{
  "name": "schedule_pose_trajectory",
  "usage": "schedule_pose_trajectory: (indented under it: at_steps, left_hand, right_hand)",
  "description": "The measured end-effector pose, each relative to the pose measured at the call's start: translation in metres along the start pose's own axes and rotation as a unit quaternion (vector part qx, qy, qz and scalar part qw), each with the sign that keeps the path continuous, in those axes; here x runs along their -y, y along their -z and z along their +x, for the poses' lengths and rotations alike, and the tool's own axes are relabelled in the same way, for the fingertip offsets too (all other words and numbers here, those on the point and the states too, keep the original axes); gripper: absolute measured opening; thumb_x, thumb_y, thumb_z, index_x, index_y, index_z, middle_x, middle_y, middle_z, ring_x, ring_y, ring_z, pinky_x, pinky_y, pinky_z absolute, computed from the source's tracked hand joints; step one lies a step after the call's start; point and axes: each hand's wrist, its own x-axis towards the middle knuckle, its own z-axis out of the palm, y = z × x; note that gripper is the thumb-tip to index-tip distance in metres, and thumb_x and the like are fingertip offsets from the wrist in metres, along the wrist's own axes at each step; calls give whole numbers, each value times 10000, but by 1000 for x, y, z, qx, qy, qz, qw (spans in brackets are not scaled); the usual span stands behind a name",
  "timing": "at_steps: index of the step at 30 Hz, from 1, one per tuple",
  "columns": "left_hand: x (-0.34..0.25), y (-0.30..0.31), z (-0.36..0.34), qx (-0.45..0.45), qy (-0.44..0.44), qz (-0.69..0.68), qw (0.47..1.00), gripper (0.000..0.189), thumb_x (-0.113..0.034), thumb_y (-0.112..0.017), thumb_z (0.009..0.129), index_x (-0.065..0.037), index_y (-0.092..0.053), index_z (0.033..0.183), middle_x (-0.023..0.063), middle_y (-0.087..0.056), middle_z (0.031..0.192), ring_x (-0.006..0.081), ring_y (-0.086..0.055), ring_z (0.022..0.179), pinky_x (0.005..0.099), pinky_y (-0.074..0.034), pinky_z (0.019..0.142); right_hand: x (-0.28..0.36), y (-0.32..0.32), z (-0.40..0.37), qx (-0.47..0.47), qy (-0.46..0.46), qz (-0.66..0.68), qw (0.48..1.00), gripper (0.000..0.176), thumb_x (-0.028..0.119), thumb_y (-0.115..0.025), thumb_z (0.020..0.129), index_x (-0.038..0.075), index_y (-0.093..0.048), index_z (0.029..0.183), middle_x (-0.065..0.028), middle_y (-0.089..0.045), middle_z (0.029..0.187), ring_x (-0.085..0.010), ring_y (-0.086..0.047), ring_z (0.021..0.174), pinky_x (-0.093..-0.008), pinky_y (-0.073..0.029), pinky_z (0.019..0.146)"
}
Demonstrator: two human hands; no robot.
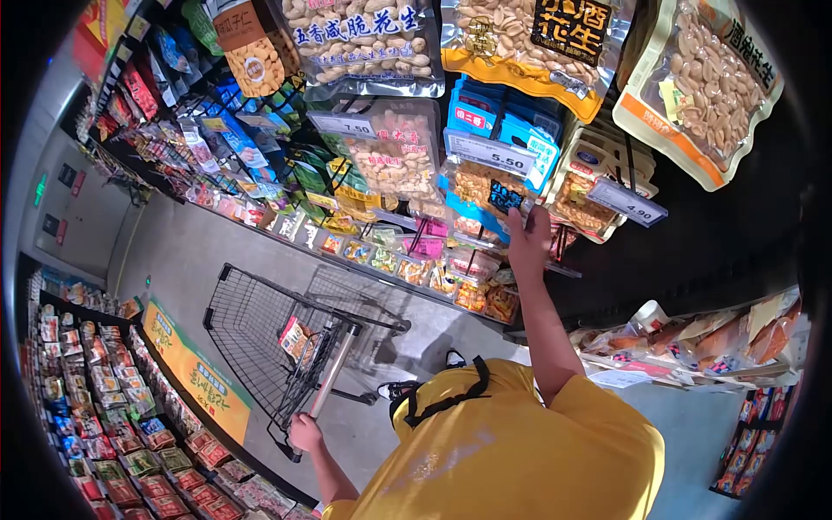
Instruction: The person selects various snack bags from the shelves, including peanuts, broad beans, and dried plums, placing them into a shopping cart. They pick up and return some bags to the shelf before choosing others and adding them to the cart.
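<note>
My left hand (305, 432) is wrapped round the end of the handle (336, 368) of a black wire shopping cart (260, 321). One snack packet (297, 341) lies in the cart. My right hand (530, 241) is raised to the shelf, its fingers closed at the lower right edge of a blue-edged snack bag (485, 192) with a clear window of nuts. That bag hangs below the price tag reading 5.50 (490, 153). Close by on the right hang more nut bags (582, 195), above the 4.90 tag (627, 201).
Large peanut bags (368, 43) hang along the top of the rack. On the left, a low display (130, 433) holds rows of packets, with a yellow-green banner (195, 373) along its side. Grey floor (178, 243) extends around the cart. Another shelf of packets (693, 342) stands at right.
</note>
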Motion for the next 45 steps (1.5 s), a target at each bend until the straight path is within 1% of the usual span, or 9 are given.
schedule_pose_trajectory:
  at_steps: [9,11,14,22,31,35,38,42,45]
  left_hand:
    - [-17,-3,-14,-20,-12,-2,1000,302,-285,-417,846,-105,-642,758,145,-644,698,370,-610,646,486,-442,594]
    - [-22,-6,-17,-32,-9,23,999,294,-283,-417,847,-102,-635,770,149,-643,701,371,-608,648,489,-439,597]
    - [-23,-3,-19,-25,-25,-8,999,292,-283,-416,849,-95,-628,781,154,-643,710,376,-604,647,497,-438,599]
    - [-11,-13,-15,7,-10,-21,1000,285,-318,-434,838,-127,-643,808,152,-633,691,378,-603,638,507,-442,575]
    - [-26,16,-14,89,69,-212,971,237,-280,-504,872,-98,-655,887,141,-648,728,295,-635,698,403,-505,689]
    - [-49,40,-16,117,65,-564,815,182,-126,-474,940,-5,-591,1008,37,-619,898,119,-580,797,294,-480,731]
    - [-68,69,-13,361,79,-675,638,463,-394,-350,992,-16,-518,1199,65,-637,1009,156,-581,928,307,-460,845]
    - [-60,79,-9,485,154,-733,452,514,-455,-412,971,-13,-471,1226,118,-647,999,192,-651,748,296,-528,586]
    - [-32,78,7,425,214,-699,534,450,-359,-541,943,-51,-420,1248,93,-643,980,184,-644,706,273,-497,525]
  right_hand:
    - [52,20,-7,12,58,17,998,200,156,-603,913,-14,-499,932,-76,-557,833,-134,-509,757,-292,-428,676]
    - [47,27,-13,96,17,34,995,274,101,-544,941,3,-485,1190,-24,-564,983,-84,-513,835,-245,-427,749]
    - [58,32,-24,128,-59,61,988,334,85,-538,942,16,-449,1256,-28,-561,991,-82,-519,842,-246,-430,764]
    - [78,38,-44,126,-83,128,980,133,55,-562,925,66,-477,1026,42,-504,866,-27,-456,757,-191,-377,658]
    - [64,-19,-149,375,-277,144,873,123,104,-581,926,62,-482,983,16,-540,925,-46,-470,827,-225,-410,752]
    - [61,-58,-214,454,-372,157,794,154,88,-573,924,43,-499,1051,-2,-563,944,-62,-509,854,-241,-432,773]
    - [104,-102,-247,481,-449,166,735,163,89,-572,919,42,-508,1061,-28,-573,970,-103,-546,881,-271,-453,768]
    - [98,-157,-297,546,-486,184,657,251,105,-580,919,24,-467,1128,-64,-580,1033,-109,-570,903,-281,-478,772]
    - [104,-192,-321,605,-461,97,641,418,132,-613,897,12,-423,1249,-91,-532,1141,-141,-554,948,-307,-483,766]
